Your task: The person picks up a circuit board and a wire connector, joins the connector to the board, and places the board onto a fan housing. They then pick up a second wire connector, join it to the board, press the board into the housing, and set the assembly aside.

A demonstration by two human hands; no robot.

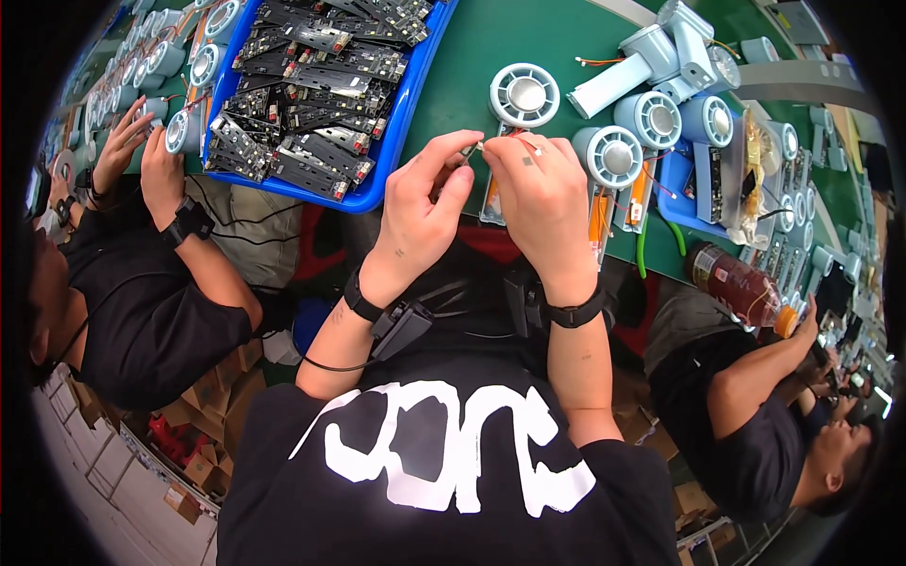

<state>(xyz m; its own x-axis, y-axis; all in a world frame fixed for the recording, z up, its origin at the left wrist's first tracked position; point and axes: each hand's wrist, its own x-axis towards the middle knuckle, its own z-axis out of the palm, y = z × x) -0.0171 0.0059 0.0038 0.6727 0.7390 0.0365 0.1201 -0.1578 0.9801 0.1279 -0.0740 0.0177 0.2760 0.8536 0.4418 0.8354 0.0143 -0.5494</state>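
In front of my chest, my left hand (422, 195) and my right hand (545, 203) meet at the fingertips, thumb and index finger pinched on each. A small white connector (480, 145) shows at the tips of my right fingers. What my left fingers pinch is tiny and mostly hidden. Just beyond my hands, a pale blue handheld fan (525, 95) lies with its round grille up. Its handle runs under my right hand, and a strip of its open inside (492, 204) shows between my hands.
A blue tray (364, 200) of black circuit board assemblies stands left. Several pale blue fans (651, 120) lie right, some with orange batteries (598, 215). Green-handled pliers (641, 253) rest at the table edge. A person with a bottle (741, 283) sits right; another person's hands (162, 179) work left.
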